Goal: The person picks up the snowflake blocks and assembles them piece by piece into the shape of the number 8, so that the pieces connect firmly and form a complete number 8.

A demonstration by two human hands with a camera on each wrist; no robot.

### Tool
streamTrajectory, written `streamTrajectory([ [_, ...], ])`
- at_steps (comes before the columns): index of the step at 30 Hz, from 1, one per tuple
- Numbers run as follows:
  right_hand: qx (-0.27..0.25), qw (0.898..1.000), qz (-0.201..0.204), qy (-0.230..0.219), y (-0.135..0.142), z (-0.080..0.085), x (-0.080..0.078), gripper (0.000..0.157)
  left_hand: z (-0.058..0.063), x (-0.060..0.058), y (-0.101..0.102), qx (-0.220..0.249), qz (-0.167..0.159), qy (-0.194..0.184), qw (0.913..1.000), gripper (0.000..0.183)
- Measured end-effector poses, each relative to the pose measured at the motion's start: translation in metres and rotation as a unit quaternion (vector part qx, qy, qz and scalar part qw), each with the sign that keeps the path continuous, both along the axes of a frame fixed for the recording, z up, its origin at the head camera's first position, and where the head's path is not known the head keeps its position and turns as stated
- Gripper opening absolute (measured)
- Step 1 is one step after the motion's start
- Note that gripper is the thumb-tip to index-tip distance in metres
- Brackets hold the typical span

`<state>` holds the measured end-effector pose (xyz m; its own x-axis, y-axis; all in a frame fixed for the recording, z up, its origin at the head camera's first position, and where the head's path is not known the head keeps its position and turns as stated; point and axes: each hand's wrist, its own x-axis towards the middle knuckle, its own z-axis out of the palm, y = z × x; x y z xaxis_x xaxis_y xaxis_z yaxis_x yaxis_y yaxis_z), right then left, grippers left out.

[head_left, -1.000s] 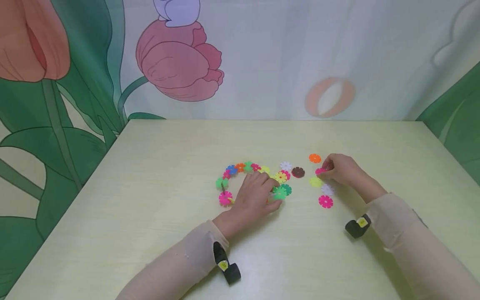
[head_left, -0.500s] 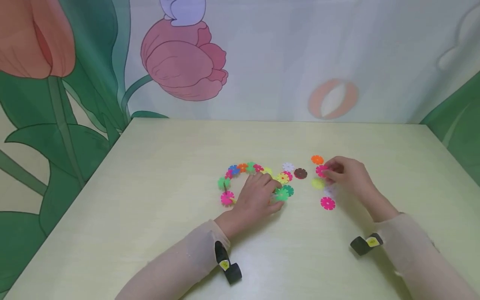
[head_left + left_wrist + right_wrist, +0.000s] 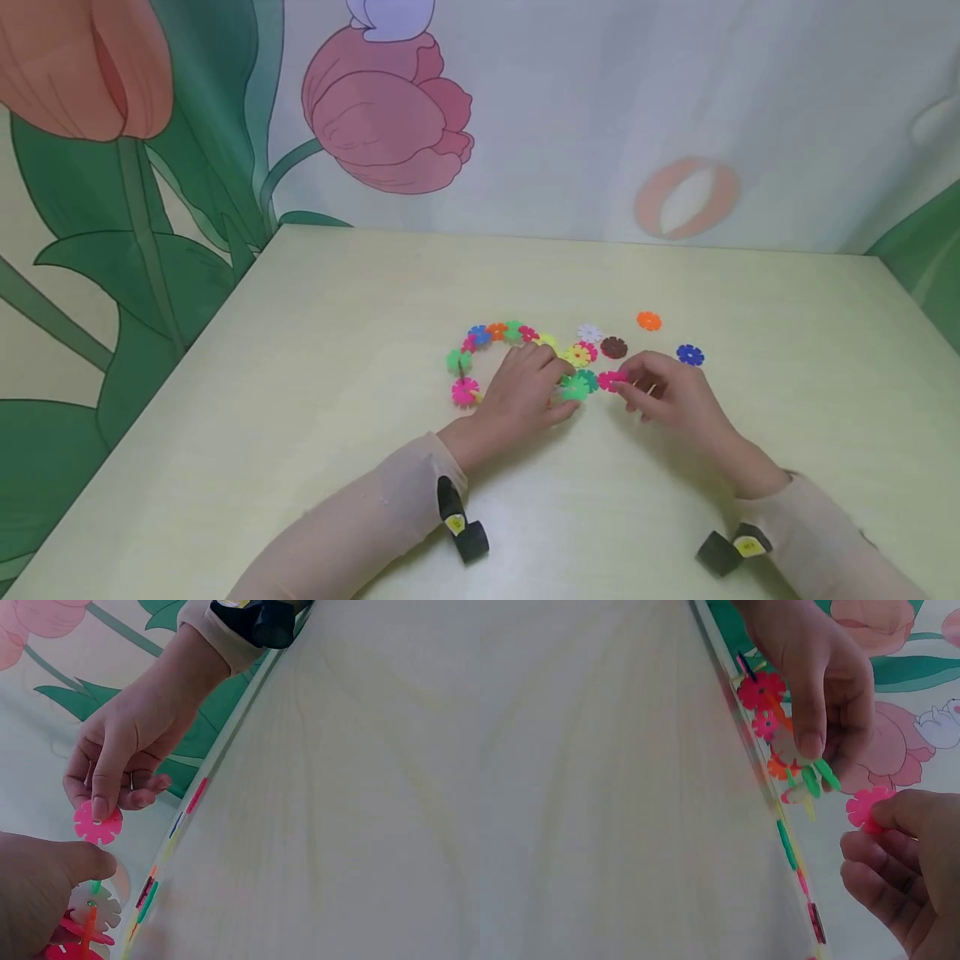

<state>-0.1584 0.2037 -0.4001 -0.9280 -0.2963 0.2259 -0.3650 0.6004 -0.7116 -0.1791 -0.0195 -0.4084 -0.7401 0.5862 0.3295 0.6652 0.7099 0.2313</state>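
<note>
My left hand (image 3: 525, 396) holds a looped chain of interlocking notched plastic flower discs by its right side. A blue disc (image 3: 480, 336) and a green disc (image 3: 459, 361) belong to the visible part of the loop; the hand covers the rest. At the held end, a light green disc (image 3: 575, 387) juts out beside the fingers. My right hand (image 3: 678, 396) pinches a loose pink flower disc (image 3: 610, 381) between thumb and forefinger, close to that end. In the right wrist view, a small gap separates the pink disc (image 3: 866, 806) from the green discs (image 3: 821, 778).
Behind the hands lie a white disc (image 3: 588, 333), a yellow disc (image 3: 577, 356) and a brown disc (image 3: 613, 347). Farther right are an orange disc (image 3: 648, 321) and a blue disc (image 3: 690, 355). A floral curtain (image 3: 540, 125) hangs behind the pale table (image 3: 337, 333).
My right hand has picked up the pink disc and brought it left and nearer, toward the chain. A blue disc has come into view behind it. My left hand keeps its hold.
</note>
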Motion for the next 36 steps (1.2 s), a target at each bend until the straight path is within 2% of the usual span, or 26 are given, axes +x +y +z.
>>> streamTrajectory([
  [6, -0.005, 0.998, 0.041, 0.050, -0.005, -0.006, 0.003, 0.017, 0.001, 0.001, 0.001, -0.009, 0.003, 0.002, 0.9999, 0.035],
  [17, 0.018, 0.991, 0.041, 0.128, -0.009, -0.008, 0.007, 0.020, 0.002, 0.002, 0.003, -0.024, 0.009, 0.007, 0.9996, 0.036],
  [24, -0.040, 0.994, 0.025, 0.100, -0.015, -0.015, 0.011, 0.017, 0.005, 0.003, 0.005, -0.010, 0.004, -0.018, 0.9998, 0.036],
  [31, -0.085, 0.994, -0.005, 0.067, -0.022, -0.023, 0.013, 0.012, 0.007, 0.002, 0.005, -0.020, 0.003, -0.044, 0.9988, 0.038],
  [36, -0.089, 0.995, -0.011, 0.042, -0.024, -0.020, 0.012, 0.012, 0.008, 0.001, 0.005, -0.033, 0.014, -0.021, 0.9991, 0.037],
])
